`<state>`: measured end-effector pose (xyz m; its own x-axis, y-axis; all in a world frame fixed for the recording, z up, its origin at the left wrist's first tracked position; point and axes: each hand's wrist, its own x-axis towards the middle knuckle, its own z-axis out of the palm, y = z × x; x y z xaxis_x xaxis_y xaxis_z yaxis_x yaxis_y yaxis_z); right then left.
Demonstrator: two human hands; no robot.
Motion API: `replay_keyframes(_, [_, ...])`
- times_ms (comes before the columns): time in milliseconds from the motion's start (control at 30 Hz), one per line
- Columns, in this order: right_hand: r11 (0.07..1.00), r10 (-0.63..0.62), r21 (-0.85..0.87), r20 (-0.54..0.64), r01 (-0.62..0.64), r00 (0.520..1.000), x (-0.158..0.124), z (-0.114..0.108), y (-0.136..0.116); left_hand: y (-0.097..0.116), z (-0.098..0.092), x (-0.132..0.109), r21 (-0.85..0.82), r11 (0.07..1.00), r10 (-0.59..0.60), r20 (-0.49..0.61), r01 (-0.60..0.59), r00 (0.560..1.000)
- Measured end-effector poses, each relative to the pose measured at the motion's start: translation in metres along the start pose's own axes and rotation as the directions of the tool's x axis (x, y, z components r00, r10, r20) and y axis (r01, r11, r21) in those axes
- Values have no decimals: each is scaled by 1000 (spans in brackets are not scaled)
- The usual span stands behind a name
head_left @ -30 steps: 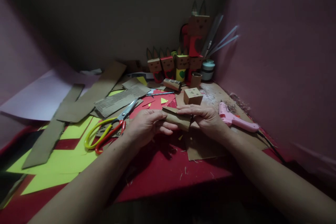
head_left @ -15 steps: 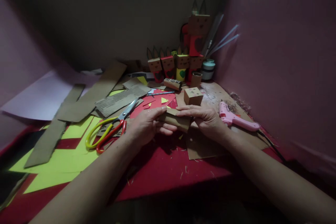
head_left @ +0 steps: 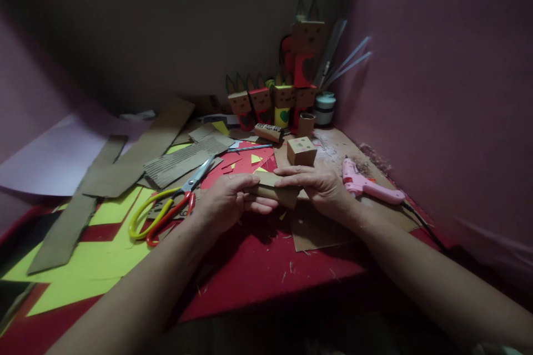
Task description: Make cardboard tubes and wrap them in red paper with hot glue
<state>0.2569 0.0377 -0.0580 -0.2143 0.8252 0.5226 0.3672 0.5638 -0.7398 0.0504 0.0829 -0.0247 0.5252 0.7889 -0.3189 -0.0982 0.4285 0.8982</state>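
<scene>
Between my hands is a folded piece of brown cardboard (head_left: 277,194), held just above the red table. My left hand (head_left: 233,197) grips its left end, thumb on top and fingers underneath. From the right, my right hand (head_left: 316,186) holds the other end, its fingers lying along the top edge. Just beyond it sits a small cardboard box (head_left: 301,152) with marks drawn on its top. A flat cardboard sheet (head_left: 320,227) lies below my right hand. Scissors (head_left: 175,199) with yellow and red handles rest to the left of my left hand.
A pink glue gun (head_left: 368,182) with a cord lies at the right. Several cardboard figures (head_left: 283,97) with pointed ears stand at the back near a lidded jar (head_left: 325,108). Cardboard strips (head_left: 137,150) and yellow paper (head_left: 100,255) cover the left side of the red table (head_left: 258,277).
The view has shifted slightly, so the scene sits a little further left. Both hands keep their hold on the folded cardboard, with hardly any change in the fingers.
</scene>
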Motion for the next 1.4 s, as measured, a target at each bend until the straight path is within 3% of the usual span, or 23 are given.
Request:
replay_keyframes(233, [998,11,64,7,-11,1000,3,1,-4,0,0,0,0,999,42,-12,-42,999])
replay_keyframes(333, [997,71,42,-132,-66,989,5,0,-11,1,2,-2,14,998,56,-40,-55,998])
replay_keyframes(400, [980,200,52,-291,-193,936,6,0,-16,1,3,-3,16,997,73,-50,-72,996])
replay_keyframes(467, [919,394,170,-337,-357,855,7,0,-20,1,4,-3,13,996,94,-73,-94,993])
replay_keyframes(533, [787,594,349,-206,-508,778,7,2,-22,1,4,-3,27,994,105,-85,-103,991])
replay_keyframes(600, [646,682,482,-17,-592,731,8,4,-21,1,4,-3,52,991,124,-78,-120,989])
replay_keyframes(667, [576,673,550,100,-605,732,9,6,-18,1,4,-4,73,986,156,-63,-151,986])
replay_keyframes(800, [524,640,627,156,-576,752,10,6,-12,0,6,-6,106,976,194,-50,-188,980])
replay_keyframes(1000, [527,623,633,167,-567,764,10,4,-11,-2,7,-7,121,970,216,-43,-210,975])
replay_keyframes(1233, [514,647,616,177,-596,742,11,5,-14,-2,11,-13,158,956,248,11,-247,969])
replay_keyframes(1400, [568,637,616,90,-546,765,11,4,-14,-2,13,-18,140,953,266,34,-268,963])
